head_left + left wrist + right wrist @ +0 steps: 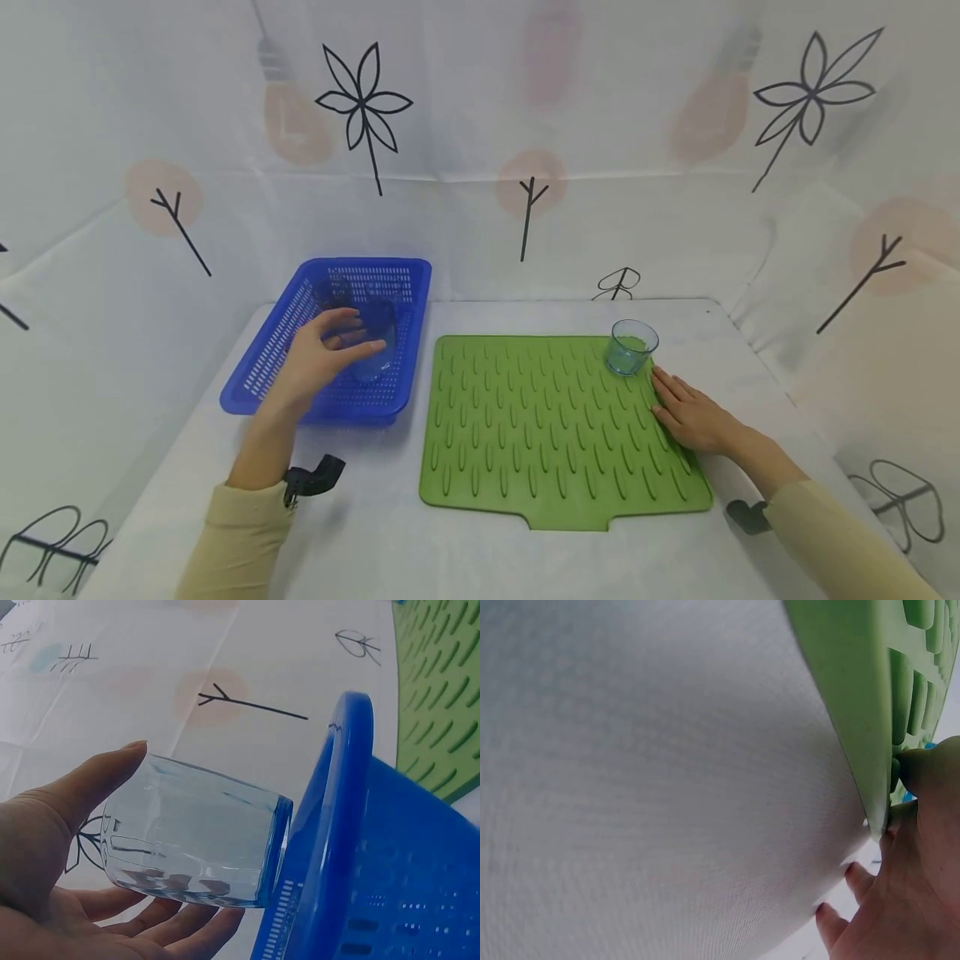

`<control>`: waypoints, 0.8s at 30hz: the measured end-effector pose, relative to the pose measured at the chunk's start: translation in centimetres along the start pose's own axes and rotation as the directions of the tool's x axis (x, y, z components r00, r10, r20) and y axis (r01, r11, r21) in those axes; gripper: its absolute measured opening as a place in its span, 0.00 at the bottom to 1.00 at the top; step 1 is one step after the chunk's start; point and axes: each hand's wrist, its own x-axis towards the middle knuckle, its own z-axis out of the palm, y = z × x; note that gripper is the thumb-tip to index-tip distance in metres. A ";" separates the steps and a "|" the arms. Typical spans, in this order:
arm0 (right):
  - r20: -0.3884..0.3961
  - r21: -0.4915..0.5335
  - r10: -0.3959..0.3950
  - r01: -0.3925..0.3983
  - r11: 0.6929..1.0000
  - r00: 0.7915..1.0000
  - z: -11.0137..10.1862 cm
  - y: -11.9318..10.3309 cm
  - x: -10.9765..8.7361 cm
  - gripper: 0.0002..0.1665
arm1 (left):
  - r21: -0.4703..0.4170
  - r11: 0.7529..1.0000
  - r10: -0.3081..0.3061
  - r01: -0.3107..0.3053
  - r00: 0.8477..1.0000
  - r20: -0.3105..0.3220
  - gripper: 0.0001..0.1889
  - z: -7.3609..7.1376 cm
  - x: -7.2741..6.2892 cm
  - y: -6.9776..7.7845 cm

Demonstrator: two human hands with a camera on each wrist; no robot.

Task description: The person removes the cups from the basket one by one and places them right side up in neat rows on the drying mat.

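My left hand (318,354) grips a clear, blue-tinted drinking glass (199,832) over the blue basket, thumb on one side and fingers on the other. In the left wrist view the glass lies sideways, its thick blue base toward the basket rim. My right hand (693,417) rests at the right edge of a green drying mat (555,425), fingers extended, with the thumb on the mat's ribbed top. Just beyond those fingertips, a second blue-tinted glass (630,348) stands on the mat's far right corner.
The blue perforated basket (390,411) sits left of the mat, with more glassware (335,292) dimly visible at its far end. A white cloth covers the table (390,533), and a patterned white sheet (465,225) hangs behind it.
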 end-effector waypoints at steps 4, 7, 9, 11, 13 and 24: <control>0.028 -0.007 0.019 -0.019 1.000 0.999 -0.6 -0.6 0.1 0.36 | -0.023 1.000 0.004 -0.004 1.000 0.014 0.47 0.6 0.2 0.1; 0.071 -0.015 0.045 -0.044 0.999 0.996 -1.1 -1.1 0.2 0.36 | -0.043 0.999 0.010 -0.009 1.000 0.025 0.46 1.1 0.5 0.1; 0.095 -0.019 0.061 -0.060 0.998 0.994 -1.1 -1.0 0.3 0.36 | -0.064 0.998 0.019 -0.017 0.999 0.034 0.46 1.5 0.7 0.1; 0.093 -0.022 0.059 -0.057 0.998 0.994 -0.9 -0.6 0.3 0.37 | -0.082 0.996 0.028 -0.025 0.999 0.040 0.45 1.9 0.9 0.2; 0.065 -0.016 0.036 -0.036 0.999 0.997 -0.6 -0.1 0.3 0.37 | -0.100 0.995 0.035 -0.030 0.998 0.045 0.44 2.3 1.0 0.3; 0.068 -0.016 0.063 -0.062 0.998 0.996 -0.5 -0.4 0.1 0.37 | -0.119 0.992 0.058 -0.049 0.996 0.073 0.45 3.7 1.4 0.6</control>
